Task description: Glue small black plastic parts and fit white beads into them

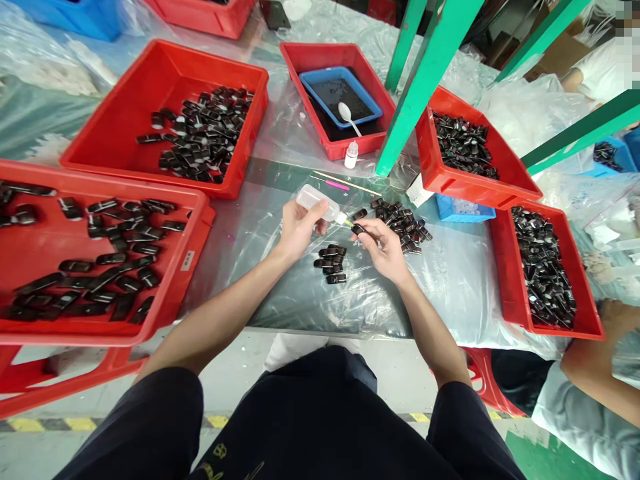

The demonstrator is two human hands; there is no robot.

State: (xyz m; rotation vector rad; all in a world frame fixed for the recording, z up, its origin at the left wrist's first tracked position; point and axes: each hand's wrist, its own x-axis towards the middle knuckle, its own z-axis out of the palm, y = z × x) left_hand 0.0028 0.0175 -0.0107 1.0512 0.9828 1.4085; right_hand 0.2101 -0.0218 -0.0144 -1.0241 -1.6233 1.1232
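Observation:
My left hand (299, 230) is wrapped round a translucent squeeze bottle (316, 202), which is tilted with its thin nozzle pointing right. The nozzle tip meets a small black part (359, 229) pinched in the fingers of my right hand (383, 245). Below, on the plastic-covered table, several black parts (333, 263) lie in a neat cluster. A looser heap of black parts (400, 220) sits just beyond my right hand. Whether liquid leaves the nozzle is too small to tell.
Red bins (200, 185) of black parts stand left and right. Behind are a blue tray (306, 79) with a white spoon (345, 112), a small white bottle (351, 155) and thin sticks (345, 181). Green posts (425, 73) rise nearby. A person's arm (595, 367) is at right.

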